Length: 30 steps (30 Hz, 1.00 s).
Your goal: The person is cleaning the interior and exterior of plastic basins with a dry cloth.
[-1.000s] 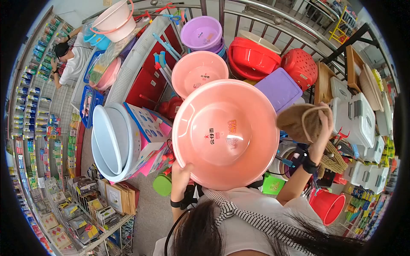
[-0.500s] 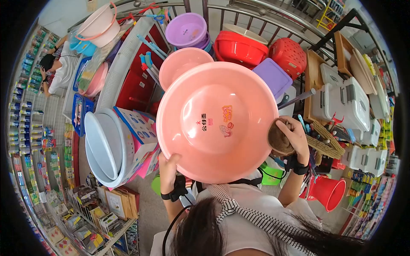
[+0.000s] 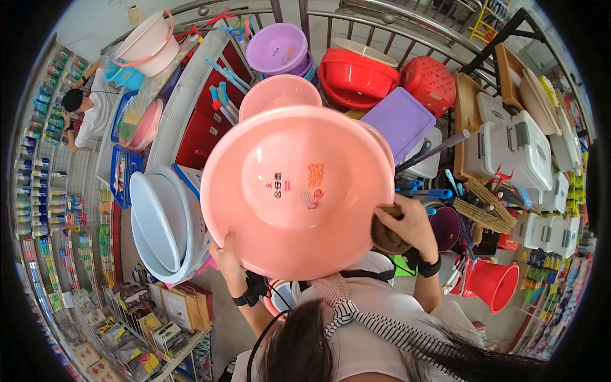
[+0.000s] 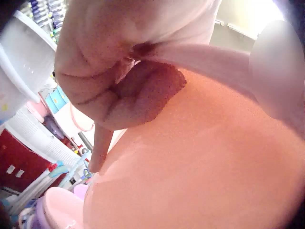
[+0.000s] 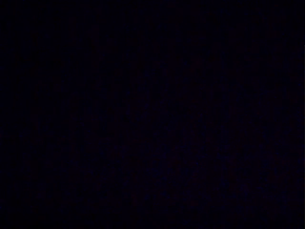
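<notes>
A large pink plastic washbasin (image 3: 254, 219) with printed characters and a small picture on its bottom is held up in front of the body, tilted in the head view. My left hand (image 3: 227, 256) grips its rim at the lower left. In the left wrist view, the fingers of the left hand (image 4: 138, 90) curl over the rim against the pink wall. My right hand (image 3: 412, 224) holds a bunched brown cloth (image 3: 386, 237) right at the basin's right rim. The right wrist view is all dark.
Behind stand another pink basin (image 3: 280, 94), purple basins (image 3: 276, 48), red basins (image 3: 359, 73) and a purple lid (image 3: 400, 122). Pale blue tubs (image 3: 156, 216) are at left, white storage boxes (image 3: 519, 153) and a red bucket (image 3: 496, 286) at right. A person (image 3: 95, 111) is among the far-left shelves.
The right hand has brought the brown cloth from out at the right in to the basin's right rim. The basin has shifted left and tilted, with the left hand still on its rim.
</notes>
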### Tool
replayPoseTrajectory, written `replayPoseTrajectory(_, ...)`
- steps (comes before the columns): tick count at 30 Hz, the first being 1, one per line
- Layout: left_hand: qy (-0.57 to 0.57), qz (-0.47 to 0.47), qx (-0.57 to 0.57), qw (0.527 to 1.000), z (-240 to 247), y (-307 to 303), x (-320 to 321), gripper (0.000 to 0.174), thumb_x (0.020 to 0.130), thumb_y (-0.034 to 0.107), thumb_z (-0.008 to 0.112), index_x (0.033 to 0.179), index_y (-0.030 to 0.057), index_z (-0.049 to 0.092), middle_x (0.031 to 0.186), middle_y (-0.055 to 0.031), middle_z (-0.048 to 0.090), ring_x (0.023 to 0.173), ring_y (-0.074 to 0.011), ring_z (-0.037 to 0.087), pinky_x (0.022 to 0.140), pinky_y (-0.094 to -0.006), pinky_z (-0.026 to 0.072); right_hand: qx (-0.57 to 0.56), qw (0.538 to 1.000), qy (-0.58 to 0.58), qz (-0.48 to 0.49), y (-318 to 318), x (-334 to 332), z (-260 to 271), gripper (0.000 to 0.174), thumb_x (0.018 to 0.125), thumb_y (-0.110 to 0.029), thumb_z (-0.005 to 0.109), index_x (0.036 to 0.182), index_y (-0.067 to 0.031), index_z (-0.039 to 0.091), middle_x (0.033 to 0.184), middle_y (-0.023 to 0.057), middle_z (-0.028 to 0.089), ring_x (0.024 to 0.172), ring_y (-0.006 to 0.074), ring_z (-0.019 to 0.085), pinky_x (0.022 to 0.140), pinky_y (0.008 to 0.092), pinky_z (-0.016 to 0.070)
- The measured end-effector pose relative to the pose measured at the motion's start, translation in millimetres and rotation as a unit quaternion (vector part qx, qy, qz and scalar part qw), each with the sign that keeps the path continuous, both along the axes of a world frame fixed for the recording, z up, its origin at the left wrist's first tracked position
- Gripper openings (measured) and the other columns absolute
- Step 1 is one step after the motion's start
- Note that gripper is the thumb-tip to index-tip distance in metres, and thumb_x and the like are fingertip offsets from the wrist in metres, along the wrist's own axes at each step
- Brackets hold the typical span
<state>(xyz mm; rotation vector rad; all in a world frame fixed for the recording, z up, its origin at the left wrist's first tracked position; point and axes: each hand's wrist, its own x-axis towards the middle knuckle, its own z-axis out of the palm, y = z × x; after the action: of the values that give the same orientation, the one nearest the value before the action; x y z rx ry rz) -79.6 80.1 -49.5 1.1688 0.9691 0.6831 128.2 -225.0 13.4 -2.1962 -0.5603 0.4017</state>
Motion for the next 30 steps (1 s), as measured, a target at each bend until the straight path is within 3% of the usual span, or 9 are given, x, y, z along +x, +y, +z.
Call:
replayPoseTrajectory(5,0.118,-0.048,0.157,0.979,-12,-2,11,0.027,0.089,0.01,0.06,0.109,-0.0072,0.056,0.102,-0.0094,0.064,0.086,-0.0132,0.058,0.078,-0.0275,0.0467,-0.056,0.998,0.002,-0.04,3,-18,-47,0.034,0.079,-0.036,0.069,0.077,-0.0019,0.064,0.069,0.019,0.062,0.065,0.0369,0.061,0.058,0.0405,0.0477)
replayPoseTrajectory(15,0.146,-0.18,0.235,0.944,-85,-9,97,0.024,0.091,0.014,0.055,0.108,-0.0037,0.054,0.096,-0.0152,0.064,0.089,-0.0194,0.06,0.081,-0.0323,0.0458,-0.126,0.978,0.003,-0.168,-31,-19,-123,0.035,0.082,-0.039,0.064,0.088,-0.0049,0.068,0.078,0.0188,0.065,0.072,0.0379,0.063,0.063,0.0427,0.0495)
replayPoseTrajectory(17,0.136,-0.175,0.264,0.939,-105,-14,123,0.028,0.092,0.02,0.055,0.112,0.0001,0.055,0.098,-0.0241,0.063,0.097,-0.0401,0.06,0.081,-0.0421,0.0473,-0.135,0.966,-0.01,-0.22,-35,-13,-133,0.035,0.083,-0.039,0.063,0.09,-0.0055,0.069,0.08,0.0187,0.066,0.075,0.0376,0.064,0.065,0.043,0.0499)
replayPoseTrajectory(18,0.139,-0.184,0.259,0.938,-106,-16,136,0.031,0.092,0.021,0.054,0.115,0.0003,0.053,0.101,-0.0265,0.062,0.1,-0.0436,0.058,0.081,-0.0456,0.0469,-0.134,0.962,0.019,-0.239,-35,-9,-134,0.037,0.084,-0.041,0.061,0.091,-0.005,0.068,0.081,0.019,0.066,0.077,0.0376,0.064,0.067,0.0433,0.05)
replayPoseTrajectory(21,0.195,-0.226,0.347,0.889,-162,-2,162,0.034,0.093,0.022,0.054,0.119,0.0001,0.051,0.104,-0.0258,0.062,0.095,-0.0432,0.06,0.077,-0.0471,0.0475,-0.171,0.952,0.015,-0.253,-38,5,-158,0.039,0.084,-0.043,0.06,0.093,-0.005,0.068,0.083,0.0191,0.067,0.079,0.0376,0.064,0.069,0.0431,0.0501)
replayPoseTrajectory(25,0.218,-0.205,0.347,0.889,-170,-12,188,0.032,0.093,0.025,0.054,0.114,0.0004,0.05,0.093,-0.028,0.064,0.089,-0.0466,0.06,0.072,-0.0484,0.0475,-0.168,0.95,0.012,-0.264,-35,23,-178,0.042,0.083,-0.045,0.059,0.094,-0.0058,0.068,0.086,0.0188,0.067,0.083,0.037,0.064,0.072,0.0437,0.0501)
replayPoseTrajectory(27,0.184,-0.216,0.343,0.896,-172,-14,198,0.04,0.093,0.025,0.052,0.128,0.0065,0.044,0.094,-0.0271,0.064,0.089,-0.0458,0.06,0.073,-0.051,0.0473,-0.187,0.945,0.007,-0.267,-34,33,-193,0.044,0.082,-0.047,0.058,0.092,-0.0052,0.068,0.085,0.0194,0.067,0.081,0.0373,0.064,0.072,0.0451,0.0504)
replayPoseTrajectory(28,0.175,-0.23,0.367,0.884,-174,-14,202,0.049,0.093,0.026,0.05,0.138,0.0151,0.035,0.093,-0.0259,0.065,0.084,-0.045,0.062,0.073,-0.0515,0.048,-0.211,0.943,0.02,-0.257,-36,38,-200,0.046,0.082,-0.048,0.058,0.091,-0.004,0.068,0.085,0.02,0.067,0.081,0.0378,0.064,0.072,0.0459,0.0506)
replayPoseTrajectory(30,0.225,-0.252,0.378,0.862,-179,-15,209,0.051,0.093,0.024,0.051,0.14,0.0179,0.033,0.1,-0.0272,0.062,0.085,-0.0446,0.062,0.073,-0.0504,0.0485,-0.251,0.938,0.018,-0.238,-39,43,-219,0.05,0.083,-0.049,0.056,0.085,-0.0003,0.068,0.082,0.0222,0.067,0.076,0.0391,0.065,0.068,0.048,0.0516)
